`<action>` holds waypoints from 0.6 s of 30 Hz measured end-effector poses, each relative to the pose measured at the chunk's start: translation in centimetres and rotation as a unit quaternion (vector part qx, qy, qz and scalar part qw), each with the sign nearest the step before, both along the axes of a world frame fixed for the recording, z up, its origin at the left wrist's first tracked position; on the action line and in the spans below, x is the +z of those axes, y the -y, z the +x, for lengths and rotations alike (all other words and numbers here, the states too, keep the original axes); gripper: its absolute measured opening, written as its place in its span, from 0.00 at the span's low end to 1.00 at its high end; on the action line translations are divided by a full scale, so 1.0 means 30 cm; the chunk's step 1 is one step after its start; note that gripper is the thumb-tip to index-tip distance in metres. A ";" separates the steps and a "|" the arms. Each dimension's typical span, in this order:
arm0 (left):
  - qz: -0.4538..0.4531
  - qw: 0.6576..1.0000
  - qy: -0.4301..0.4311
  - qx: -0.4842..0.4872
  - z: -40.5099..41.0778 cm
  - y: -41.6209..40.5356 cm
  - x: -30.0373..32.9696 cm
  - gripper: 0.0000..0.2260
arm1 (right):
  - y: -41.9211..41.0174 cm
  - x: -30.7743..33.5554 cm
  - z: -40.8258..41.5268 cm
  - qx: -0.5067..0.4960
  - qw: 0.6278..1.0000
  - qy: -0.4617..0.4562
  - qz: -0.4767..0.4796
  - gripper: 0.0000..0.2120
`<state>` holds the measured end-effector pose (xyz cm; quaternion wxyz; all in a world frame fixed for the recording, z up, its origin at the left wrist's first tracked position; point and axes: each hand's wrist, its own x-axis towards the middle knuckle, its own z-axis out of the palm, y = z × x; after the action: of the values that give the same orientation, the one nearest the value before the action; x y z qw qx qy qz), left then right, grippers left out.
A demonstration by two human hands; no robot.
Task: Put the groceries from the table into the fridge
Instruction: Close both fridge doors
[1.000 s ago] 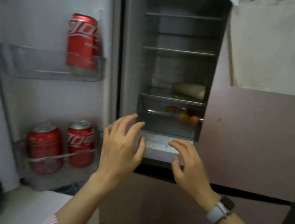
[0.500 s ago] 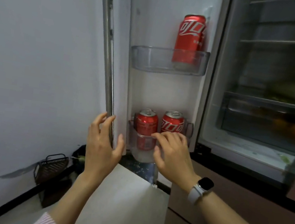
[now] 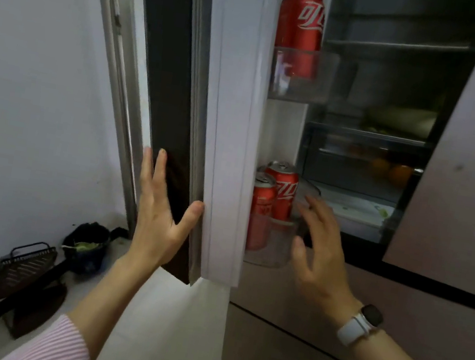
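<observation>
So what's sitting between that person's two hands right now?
In the head view, the fridge door's edge and two red cans in its lower shelf lie between the left hand and right hand.

Down in the lower left corner, against the pale wall [image 3: 29, 66]: a dark wire basket [image 3: 23, 271], tilted, beside a dark pot [image 3: 90, 244] with something green inside. Near both, a long black strip [image 3: 5, 301] running diagonally across the light floor [image 3: 166, 334].
</observation>
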<state>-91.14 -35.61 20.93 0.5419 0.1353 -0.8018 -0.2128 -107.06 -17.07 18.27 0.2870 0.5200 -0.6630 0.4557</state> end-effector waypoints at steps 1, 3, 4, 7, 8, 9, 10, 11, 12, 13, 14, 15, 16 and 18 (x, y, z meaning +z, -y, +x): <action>-0.012 1.000 -0.011 -0.010 -0.020 -0.029 -0.003 0.37 | -0.023 0.009 0.003 0.001 1.000 -0.003 -0.008 0.23; -0.044 0.998 -0.030 -0.028 -0.057 -0.087 -0.009 0.36 | -0.064 0.036 0.014 0.003 1.000 -0.022 -0.018 0.24; -0.059 0.997 -0.036 -0.038 -0.074 -0.115 -0.011 0.35 | -0.083 0.050 0.019 0.004 0.999 -0.037 -0.018 0.25; -0.090 0.992 -0.025 -0.081 -0.117 -0.178 -0.016 0.35 | -0.132 0.073 0.015 -0.025 0.998 -0.061 0.001 0.25; -0.099 0.990 -0.020 -0.097 -0.132 -0.195 -0.013 0.35 | -0.148 0.073 0.007 -0.045 0.998 -0.052 0.007 0.25; -0.113 0.987 -0.018 -0.114 -0.148 -0.211 -0.011 0.34 | -0.164 0.071 -0.004 -0.070 0.997 -0.040 0.011 0.25; -0.130 0.983 -0.019 -0.131 -0.165 -0.228 -0.009 0.33 | -0.181 0.068 -0.018 -0.096 0.995 -0.032 0.014 0.26; -0.145 0.978 -0.019 -0.147 -0.184 -0.247 -0.005 0.32 | -0.197 0.067 -0.034 -0.119 0.992 -0.029 0.019 0.26; -0.154 0.975 -0.015 -0.159 -0.203 -0.266 0.000 0.32 | -0.213 0.070 -0.049 -0.136 0.990 -0.030 0.025 0.26; -0.159 0.973 -0.008 -0.167 -0.223 -0.285 0.008 0.31 | -0.227 0.075 -0.066 -0.146 0.988 -0.033 0.032 0.26; -0.161 0.972 0.001 -0.173 -0.244 -0.305 0.017 0.31 | -0.241 0.083 -0.079 -0.149 0.987 -0.034 0.039 0.26; -0.166 0.970 0.011 -0.177 -0.266 -0.321 0.024 0.31 | -0.253 0.093 -0.091 -0.149 0.987 -0.030 0.043 0.26; -0.179 0.968 0.020 -0.177 -0.291 -0.334 0.031 0.31 | -0.263 0.102 -0.100 -0.149 0.988 -0.022 0.042 0.26; -0.231 0.960 0.031 -0.157 -0.349 -0.349 0.040 0.31 | -0.283 0.119 -0.118 -0.159 0.987 -0.003 0.024 0.26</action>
<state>-101.62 -25.14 22.12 0.4929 -0.1149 -0.8567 -0.0996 -110.60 -8.58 21.82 0.3453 0.4162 -0.7472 0.3864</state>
